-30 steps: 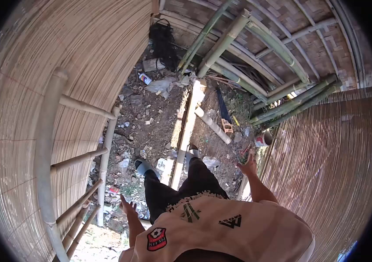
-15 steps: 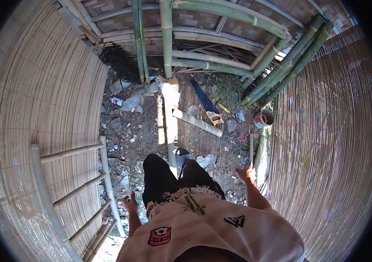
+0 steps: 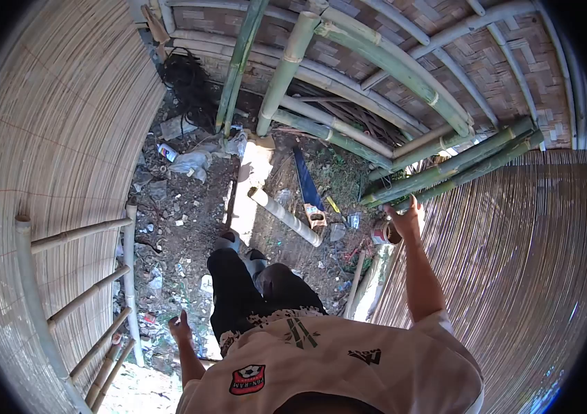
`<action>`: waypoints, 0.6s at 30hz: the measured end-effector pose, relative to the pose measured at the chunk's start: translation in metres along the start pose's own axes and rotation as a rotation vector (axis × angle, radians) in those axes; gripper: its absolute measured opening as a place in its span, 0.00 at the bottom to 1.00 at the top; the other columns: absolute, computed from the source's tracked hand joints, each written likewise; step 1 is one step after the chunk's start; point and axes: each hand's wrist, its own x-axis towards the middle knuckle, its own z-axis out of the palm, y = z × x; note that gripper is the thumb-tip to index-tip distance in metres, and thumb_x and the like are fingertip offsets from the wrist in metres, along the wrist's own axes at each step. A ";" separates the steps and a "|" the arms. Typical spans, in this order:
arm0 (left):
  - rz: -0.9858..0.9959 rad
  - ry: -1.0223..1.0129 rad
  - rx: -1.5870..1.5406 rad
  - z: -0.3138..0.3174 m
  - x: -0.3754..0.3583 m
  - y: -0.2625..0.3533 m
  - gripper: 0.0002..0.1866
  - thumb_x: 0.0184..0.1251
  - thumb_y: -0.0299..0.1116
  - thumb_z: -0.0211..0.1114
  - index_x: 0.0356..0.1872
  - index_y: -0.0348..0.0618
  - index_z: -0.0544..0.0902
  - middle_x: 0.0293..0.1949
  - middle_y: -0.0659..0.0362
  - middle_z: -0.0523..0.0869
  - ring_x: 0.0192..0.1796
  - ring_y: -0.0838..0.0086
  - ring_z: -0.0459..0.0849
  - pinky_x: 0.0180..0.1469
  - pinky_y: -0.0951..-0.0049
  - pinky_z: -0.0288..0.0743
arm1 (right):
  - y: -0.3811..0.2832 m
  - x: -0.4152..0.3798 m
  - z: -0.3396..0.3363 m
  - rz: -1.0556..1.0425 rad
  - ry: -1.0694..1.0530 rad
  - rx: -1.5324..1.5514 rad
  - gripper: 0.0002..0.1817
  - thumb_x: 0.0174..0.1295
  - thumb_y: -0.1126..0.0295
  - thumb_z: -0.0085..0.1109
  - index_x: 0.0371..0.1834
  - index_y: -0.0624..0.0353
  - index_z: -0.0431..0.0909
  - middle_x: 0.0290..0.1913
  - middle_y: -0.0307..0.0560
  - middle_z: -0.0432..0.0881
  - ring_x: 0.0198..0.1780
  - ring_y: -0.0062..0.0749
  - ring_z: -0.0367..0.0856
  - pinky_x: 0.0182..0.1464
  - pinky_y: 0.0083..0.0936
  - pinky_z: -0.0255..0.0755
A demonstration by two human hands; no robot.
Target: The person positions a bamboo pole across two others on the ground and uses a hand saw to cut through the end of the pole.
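Note:
My right hand (image 3: 406,219) is stretched out at the right, fingers spread, with the fingertips right at the lower part of the leaning green bamboo poles (image 3: 445,169). Just below that hand, and partly covered by it, is a small bucket (image 3: 382,233). My left hand (image 3: 181,328) hangs low at my left side, fingers apart and holding nothing. Nearest to it is a bamboo ladder (image 3: 130,276) beside the reed wall. A hand saw (image 3: 307,183) with a wooden handle rests on the ground ahead, close to a short cut bamboo piece (image 3: 286,217).
Reed screens (image 3: 73,124) stand on both sides. A frame of thick green bamboo (image 3: 383,58) rises ahead before a woven wall (image 3: 445,62). Plastic bags (image 3: 193,163), a spray can (image 3: 166,152), a yellow tool (image 3: 333,204) and rubble litter the dirt floor.
My right hand has moved forward from my side to the green bamboo poles. My body and view have shifted to the right, and my feet have stepped. The left hand still hangs low.

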 end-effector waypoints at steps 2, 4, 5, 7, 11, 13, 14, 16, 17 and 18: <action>0.097 0.008 -0.018 -0.002 -0.019 0.025 0.35 0.64 0.53 0.79 0.61 0.37 0.78 0.54 0.43 0.83 0.53 0.60 0.81 0.57 0.58 0.77 | -0.066 0.059 -0.033 -0.059 0.106 -0.347 0.58 0.47 0.41 0.83 0.76 0.63 0.66 0.63 0.71 0.78 0.67 0.66 0.77 0.67 0.52 0.73; 0.183 0.044 0.004 -0.020 -0.041 0.039 0.33 0.65 0.49 0.79 0.61 0.37 0.78 0.55 0.45 0.81 0.53 0.62 0.81 0.57 0.59 0.77 | -0.106 0.152 -0.035 -0.257 0.231 -0.375 0.54 0.46 0.42 0.83 0.72 0.64 0.72 0.61 0.73 0.80 0.63 0.69 0.80 0.64 0.55 0.75; 0.301 0.124 0.143 -0.030 -0.049 0.045 0.31 0.66 0.46 0.78 0.60 0.35 0.78 0.55 0.46 0.81 0.54 0.62 0.81 0.57 0.59 0.77 | -0.132 0.199 -0.034 -0.279 0.269 -0.345 0.53 0.47 0.43 0.82 0.73 0.64 0.72 0.61 0.73 0.80 0.63 0.69 0.79 0.64 0.54 0.75; 0.402 0.275 0.149 -0.048 -0.016 -0.007 0.29 0.70 0.47 0.75 0.58 0.32 0.78 0.54 0.46 0.82 0.52 0.63 0.81 0.56 0.60 0.77 | -0.180 0.280 -0.027 -0.369 0.390 -0.392 0.52 0.50 0.44 0.80 0.75 0.61 0.71 0.64 0.71 0.79 0.65 0.67 0.79 0.65 0.55 0.74; -0.347 0.338 -0.067 -0.050 -0.076 -0.066 0.33 0.69 0.56 0.73 0.60 0.38 0.77 0.55 0.48 0.84 0.48 0.60 0.83 0.42 0.59 0.81 | -0.211 0.382 -0.009 -0.393 0.409 -0.618 0.52 0.53 0.37 0.74 0.79 0.47 0.66 0.69 0.64 0.77 0.71 0.63 0.75 0.69 0.55 0.72; -0.456 0.179 0.160 -0.030 -0.125 -0.077 0.36 0.63 0.59 0.77 0.59 0.39 0.79 0.56 0.46 0.85 0.49 0.56 0.85 0.40 0.60 0.83 | -0.217 0.412 -0.012 -0.474 0.414 -0.658 0.51 0.53 0.38 0.74 0.80 0.45 0.66 0.69 0.64 0.77 0.72 0.63 0.74 0.69 0.55 0.72; -0.390 0.082 0.328 -0.023 -0.146 -0.081 0.34 0.61 0.58 0.78 0.56 0.39 0.82 0.55 0.45 0.86 0.53 0.56 0.85 0.48 0.57 0.83 | -0.218 0.425 -0.017 -0.519 0.352 -0.661 0.51 0.55 0.38 0.73 0.80 0.44 0.65 0.70 0.63 0.77 0.72 0.62 0.73 0.69 0.54 0.72; -0.358 0.074 0.444 -0.001 -0.178 -0.084 0.35 0.60 0.57 0.79 0.57 0.39 0.83 0.55 0.42 0.86 0.56 0.54 0.85 0.55 0.56 0.80 | -0.207 0.466 -0.016 -0.654 0.227 -0.585 0.48 0.59 0.38 0.70 0.81 0.42 0.64 0.68 0.64 0.79 0.70 0.61 0.76 0.69 0.53 0.72; -0.309 0.061 0.538 0.009 -0.191 -0.083 0.35 0.58 0.56 0.79 0.57 0.39 0.84 0.55 0.39 0.87 0.59 0.51 0.85 0.63 0.54 0.78 | -0.196 0.491 -0.013 -0.660 0.210 -0.585 0.48 0.59 0.38 0.70 0.81 0.42 0.64 0.68 0.64 0.79 0.70 0.61 0.76 0.69 0.53 0.72; -0.371 0.053 0.536 0.017 -0.195 -0.079 0.35 0.59 0.56 0.79 0.58 0.40 0.84 0.57 0.38 0.86 0.60 0.49 0.85 0.63 0.54 0.78 | -0.187 0.511 -0.009 -0.632 0.091 -0.585 0.47 0.61 0.37 0.68 0.80 0.45 0.65 0.64 0.66 0.81 0.68 0.62 0.78 0.68 0.52 0.72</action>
